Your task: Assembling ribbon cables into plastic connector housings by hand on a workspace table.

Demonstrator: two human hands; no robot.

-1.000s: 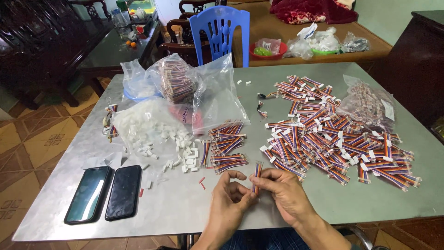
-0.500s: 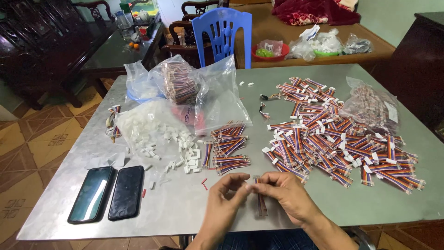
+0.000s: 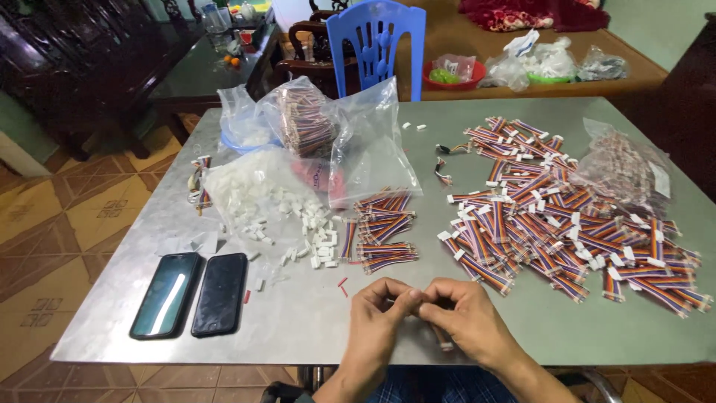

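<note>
- Short multicoloured ribbon cable piece (image 3: 441, 339): pinched between both hands at the near edge of the grey metal table (image 3: 298, 321); only its lower end shows below the fingers.
- Left hand (image 3: 380, 321): fingers curled closed, tips meeting the right hand's over the cable piece.
- Right hand (image 3: 466, 317): fingers bent closed on the same piece.
- Small stack of bare striped cable lengths (image 3: 380, 231): just beyond the hands.
- Loose white plastic connectors (image 3: 291, 213): spilling from a clear bag, left of the stack.
- Large heap of cables with white plugs fitted (image 3: 567, 216): right half of table.
- Two dark smartphones (image 3: 192, 293): side by side, near left.
- Blue plastic chair (image 3: 377, 37): beyond the far edge.
</note>
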